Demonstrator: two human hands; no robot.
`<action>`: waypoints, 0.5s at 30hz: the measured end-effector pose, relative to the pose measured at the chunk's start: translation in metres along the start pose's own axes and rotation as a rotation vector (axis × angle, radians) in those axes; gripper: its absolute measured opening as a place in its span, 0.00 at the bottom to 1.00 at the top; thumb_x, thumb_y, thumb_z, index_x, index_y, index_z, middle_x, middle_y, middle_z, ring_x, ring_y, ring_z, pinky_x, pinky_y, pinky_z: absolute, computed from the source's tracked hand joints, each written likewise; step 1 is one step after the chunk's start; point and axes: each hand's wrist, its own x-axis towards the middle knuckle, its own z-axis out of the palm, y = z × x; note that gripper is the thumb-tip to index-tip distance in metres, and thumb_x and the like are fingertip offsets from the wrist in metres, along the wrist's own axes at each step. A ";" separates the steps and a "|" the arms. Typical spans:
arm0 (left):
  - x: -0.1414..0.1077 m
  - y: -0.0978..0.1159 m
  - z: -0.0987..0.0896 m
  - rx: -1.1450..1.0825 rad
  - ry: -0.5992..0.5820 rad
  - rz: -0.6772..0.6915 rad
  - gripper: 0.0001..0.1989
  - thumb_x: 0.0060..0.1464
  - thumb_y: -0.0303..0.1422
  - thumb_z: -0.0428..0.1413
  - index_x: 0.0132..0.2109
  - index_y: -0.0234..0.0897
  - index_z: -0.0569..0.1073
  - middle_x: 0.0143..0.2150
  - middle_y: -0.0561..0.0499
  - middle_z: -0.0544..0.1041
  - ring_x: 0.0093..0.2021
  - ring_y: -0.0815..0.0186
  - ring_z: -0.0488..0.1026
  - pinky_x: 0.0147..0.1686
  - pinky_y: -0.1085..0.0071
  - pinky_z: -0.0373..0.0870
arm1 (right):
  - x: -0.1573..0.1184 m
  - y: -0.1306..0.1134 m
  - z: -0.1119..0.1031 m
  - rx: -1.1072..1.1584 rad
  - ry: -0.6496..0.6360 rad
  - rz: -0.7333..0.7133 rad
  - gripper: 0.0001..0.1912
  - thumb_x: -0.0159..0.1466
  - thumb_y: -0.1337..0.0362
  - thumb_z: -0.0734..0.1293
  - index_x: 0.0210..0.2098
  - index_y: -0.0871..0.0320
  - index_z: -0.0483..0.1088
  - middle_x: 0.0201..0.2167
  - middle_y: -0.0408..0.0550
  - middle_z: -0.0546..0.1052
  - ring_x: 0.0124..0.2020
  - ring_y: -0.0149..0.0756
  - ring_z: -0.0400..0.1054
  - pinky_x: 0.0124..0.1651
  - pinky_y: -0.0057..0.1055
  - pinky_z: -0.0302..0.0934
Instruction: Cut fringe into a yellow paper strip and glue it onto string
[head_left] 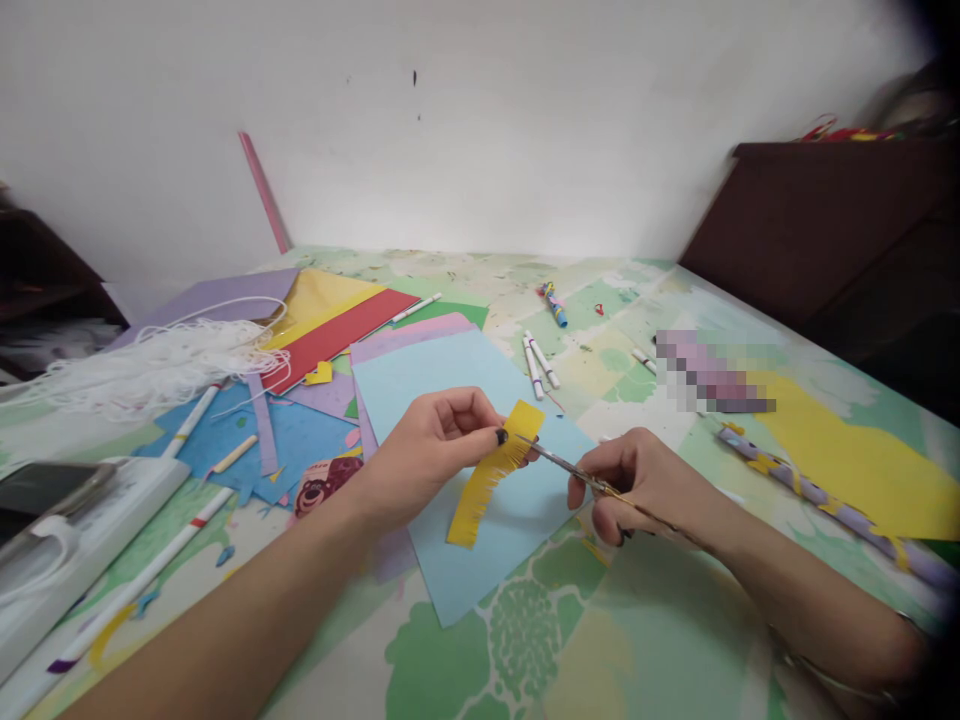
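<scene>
Pinched in my left hand [448, 435] is a yellow paper strip [480, 490], its right edge cut into a fringe of short slits. My right hand [637, 480] grips a pair of scissors [570, 465], with the blades meeting the strip's fringed edge near its upper end. The last stretch of the strip, above the blades, looks uncut. Both hands are above a light blue paper sheet [457, 580] lying on the table.
Left lie white string [165, 360], a red sheet [337, 340], blue paper [202, 430] and a white power strip [105, 540] with a phone [45, 495] on it. White markers [536, 365] sit behind the hands. Yellow paper [847, 440] and a purple roll [832, 500] lie right.
</scene>
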 end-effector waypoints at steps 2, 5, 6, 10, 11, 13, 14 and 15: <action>0.000 0.000 0.000 0.019 0.009 -0.002 0.06 0.53 0.28 0.55 0.29 0.35 0.65 0.34 0.46 0.80 0.38 0.61 0.77 0.40 0.66 0.69 | 0.000 0.000 0.001 -0.005 0.006 -0.002 0.05 0.45 0.67 0.69 0.22 0.63 0.73 0.12 0.36 0.61 0.16 0.22 0.49 0.18 0.21 0.43; 0.001 -0.001 0.000 0.042 0.016 -0.004 0.06 0.53 0.27 0.55 0.29 0.35 0.65 0.33 0.46 0.80 0.37 0.61 0.77 0.40 0.66 0.69 | -0.001 -0.001 0.001 -0.019 0.017 -0.006 0.05 0.45 0.67 0.70 0.22 0.63 0.73 0.12 0.36 0.62 0.16 0.22 0.49 0.18 0.21 0.42; 0.001 -0.001 0.000 0.050 0.019 -0.004 0.06 0.53 0.27 0.55 0.29 0.35 0.65 0.33 0.46 0.80 0.37 0.61 0.77 0.40 0.66 0.69 | 0.000 -0.001 0.001 -0.018 0.017 -0.003 0.05 0.45 0.67 0.70 0.23 0.63 0.73 0.12 0.36 0.62 0.16 0.22 0.49 0.18 0.21 0.43; 0.001 -0.002 0.001 0.058 0.017 0.002 0.06 0.53 0.27 0.54 0.30 0.35 0.65 0.34 0.46 0.80 0.37 0.62 0.77 0.40 0.66 0.69 | 0.001 0.001 0.001 -0.024 0.022 0.004 0.06 0.46 0.67 0.70 0.23 0.63 0.74 0.12 0.36 0.62 0.16 0.22 0.50 0.18 0.21 0.43; 0.001 -0.001 0.001 0.055 0.016 0.004 0.06 0.53 0.27 0.54 0.29 0.35 0.65 0.34 0.46 0.80 0.37 0.62 0.77 0.40 0.66 0.70 | 0.001 0.001 0.000 -0.023 0.021 0.002 0.06 0.46 0.66 0.71 0.23 0.63 0.74 0.12 0.36 0.62 0.16 0.22 0.49 0.18 0.21 0.42; 0.001 -0.001 0.002 0.051 0.022 0.005 0.06 0.52 0.28 0.55 0.29 0.35 0.65 0.34 0.46 0.80 0.38 0.61 0.77 0.40 0.66 0.70 | 0.001 0.001 0.000 -0.025 0.021 -0.004 0.06 0.46 0.66 0.71 0.23 0.63 0.74 0.12 0.36 0.62 0.16 0.22 0.49 0.18 0.22 0.42; 0.001 0.000 0.002 0.052 0.029 0.004 0.06 0.52 0.28 0.55 0.29 0.35 0.65 0.33 0.46 0.80 0.38 0.61 0.77 0.40 0.66 0.70 | 0.001 0.000 0.000 -0.029 0.023 -0.008 0.06 0.46 0.66 0.71 0.23 0.63 0.74 0.12 0.36 0.62 0.16 0.22 0.49 0.18 0.22 0.42; 0.000 0.000 0.002 0.054 0.035 0.002 0.06 0.52 0.28 0.55 0.29 0.35 0.65 0.33 0.46 0.80 0.37 0.60 0.78 0.39 0.66 0.70 | 0.001 0.000 0.000 -0.035 0.027 -0.013 0.06 0.46 0.66 0.71 0.23 0.63 0.74 0.12 0.36 0.61 0.16 0.22 0.48 0.18 0.22 0.41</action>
